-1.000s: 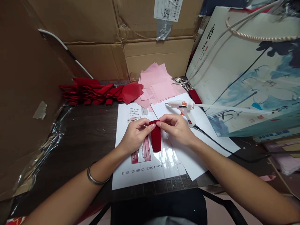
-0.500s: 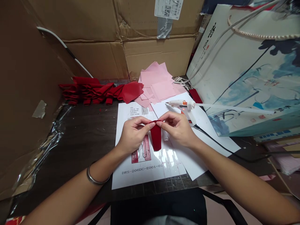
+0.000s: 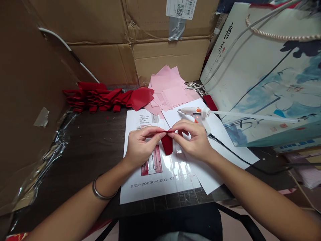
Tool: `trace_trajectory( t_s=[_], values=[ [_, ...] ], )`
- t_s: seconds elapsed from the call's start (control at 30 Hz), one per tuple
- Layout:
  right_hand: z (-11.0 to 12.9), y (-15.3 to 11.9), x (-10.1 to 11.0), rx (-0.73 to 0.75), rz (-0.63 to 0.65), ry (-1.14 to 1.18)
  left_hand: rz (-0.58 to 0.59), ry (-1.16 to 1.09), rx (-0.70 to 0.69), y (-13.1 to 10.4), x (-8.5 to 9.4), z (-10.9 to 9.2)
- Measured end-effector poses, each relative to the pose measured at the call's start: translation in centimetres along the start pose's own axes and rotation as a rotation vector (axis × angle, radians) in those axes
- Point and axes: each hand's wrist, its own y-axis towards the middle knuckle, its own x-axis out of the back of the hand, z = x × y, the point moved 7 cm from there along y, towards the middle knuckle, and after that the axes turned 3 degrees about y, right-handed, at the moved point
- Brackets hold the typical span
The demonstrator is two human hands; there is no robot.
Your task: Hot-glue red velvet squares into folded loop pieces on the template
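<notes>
Between my two hands hangs a dark red fabric strip [image 3: 167, 144], pinched at its top edge above the printed sheet. My left hand [image 3: 141, 144] grips the strip's upper left part between thumb and fingers. On the other side my right hand [image 3: 192, 140] pinches the upper right part, its thumb almost touching the left one. The fingers partly hide the strip's top. Under the hands lies a glossy printed sheet [image 3: 160, 190] with a picture and text. Just behind my right hand a white glue gun [image 3: 194, 111] with a long glue stick rests on white paper.
A heap of red fabric pieces [image 3: 107, 97] lies at the back left. Pink paper squares [image 3: 173, 88] are piled at the back beside metal clips [image 3: 197, 87]. Cardboard [image 3: 170, 60] walls the back, a large paper bag [image 3: 265, 80] the right. The gun's black cord [image 3: 233, 154] runs rightward.
Both hands have tightened along the strip's top edge, and the hanging part looks shorter and more tilted. The view has shifted slightly; the glue gun stays in place.
</notes>
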Motion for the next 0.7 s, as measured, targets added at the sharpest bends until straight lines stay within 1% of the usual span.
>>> trace_trajectory(
  t_s=[0.17, 0.27, 0.5, 0.7],
  values=[
    [0.6, -0.1, 0.1, 0.089, -0.002, 0.001, 0.056, 0.063, -0.167, -0.2, -0.2, -1.0],
    [0.9, -0.2, 0.1, 0.118, -0.011, -0.008, 0.062, 0.086, -0.253, -0.3, -0.2, -1.3],
    [1.7, -0.2, 0.1, 0.211, -0.007, -0.007, 0.048, 0.143, -0.346, -0.5, -0.2, -1.8],
    [2.0, -0.3, 0.2, 0.228, -0.025, -0.008, 0.036, 0.176, -0.424, -0.5, 0.0, -2.6]
  ],
)
